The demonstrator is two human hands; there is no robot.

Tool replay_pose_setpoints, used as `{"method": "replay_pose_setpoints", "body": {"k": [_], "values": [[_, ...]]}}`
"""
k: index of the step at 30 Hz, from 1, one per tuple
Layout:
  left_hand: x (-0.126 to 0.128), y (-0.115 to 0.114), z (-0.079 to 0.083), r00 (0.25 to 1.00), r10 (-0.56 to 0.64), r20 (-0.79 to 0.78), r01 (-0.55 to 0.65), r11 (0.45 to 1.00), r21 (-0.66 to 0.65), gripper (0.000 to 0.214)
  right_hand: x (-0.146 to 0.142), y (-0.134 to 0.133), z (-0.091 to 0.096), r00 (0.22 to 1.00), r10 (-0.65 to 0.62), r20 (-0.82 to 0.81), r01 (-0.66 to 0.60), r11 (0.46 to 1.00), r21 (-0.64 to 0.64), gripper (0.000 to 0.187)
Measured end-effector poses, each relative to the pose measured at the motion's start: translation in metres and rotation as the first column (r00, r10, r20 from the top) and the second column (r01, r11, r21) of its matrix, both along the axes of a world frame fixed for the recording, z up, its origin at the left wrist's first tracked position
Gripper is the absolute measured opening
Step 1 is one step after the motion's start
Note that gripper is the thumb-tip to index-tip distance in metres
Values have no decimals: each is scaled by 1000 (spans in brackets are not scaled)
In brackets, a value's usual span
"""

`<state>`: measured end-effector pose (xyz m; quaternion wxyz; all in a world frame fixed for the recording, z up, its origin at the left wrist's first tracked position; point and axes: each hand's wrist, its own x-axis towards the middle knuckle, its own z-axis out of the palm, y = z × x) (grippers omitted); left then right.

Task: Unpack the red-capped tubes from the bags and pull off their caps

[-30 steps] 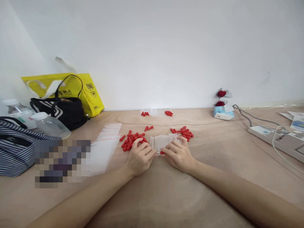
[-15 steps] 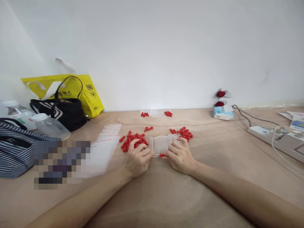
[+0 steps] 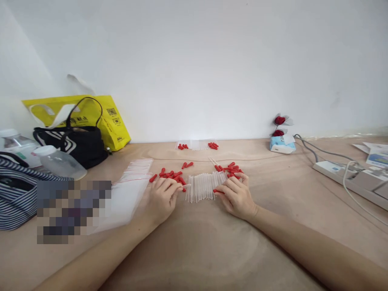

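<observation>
My left hand [image 3: 163, 198] pinches a thin clear dropper tube [image 3: 187, 185], whose pale end sticks out to the right. Red rubber dropper bulbs [image 3: 169, 174] lie loose just beyond that hand. In the closed fingers of my right hand [image 3: 239, 198] is one red rubber bulb [image 3: 216, 191], its tip showing at the fingertips. Between the hands, a row of clear dropper tubes [image 3: 200, 188] lies side by side on the table. Past my right hand a second heap of red bulbs [image 3: 233, 166] lies, and a couple of pale tubes [image 3: 213, 161] with red ends reach out of it.
Clear plastic bags [image 3: 121, 202] lie at the left. At the wall is another bag [image 3: 197, 144] with tubes and red bulbs. Bags [image 3: 121, 129] and bottles [image 3: 60, 163] stand far left; a tissue pack [image 3: 282, 144] and a power strip [image 3: 348, 178] sit right.
My hands have drawn apart from the front edge of the tube row. The left went left with a tube; the right shifted slightly, still holding a red bulb. The view moved slightly.
</observation>
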<state>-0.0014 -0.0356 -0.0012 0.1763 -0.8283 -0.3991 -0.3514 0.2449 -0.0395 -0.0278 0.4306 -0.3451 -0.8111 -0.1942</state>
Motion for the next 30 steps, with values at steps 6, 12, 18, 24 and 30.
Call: {"method": "replay_pose_setpoints", "body": {"k": [6, 12, 18, 24, 30], "values": [[16, 16, 26, 996, 10, 86, 31, 886, -463, 31, 0, 5, 0, 995, -76, -58, 75, 997, -12, 15], [30, 48, 37, 975, 204, 82, -26, 476, -879, 16, 8, 15, 0, 970, -201, -134, 195, 979, -60, 10], [43, 62, 35, 961, 275, -29, -150, 430, -890, 5, 23, 31, -4, 926, -307, -218, 279, 948, -152, 11], [53, 63, 34, 955, 286, -83, -208, 443, -872, 28, 22, 32, -5, 928, -306, -211, 273, 946, -173, 10], [58, 59, 32, 951, 273, -148, -257, 424, -869, 43, 19, 30, -3, 933, -301, -198, 274, 950, -150, 10]]}}
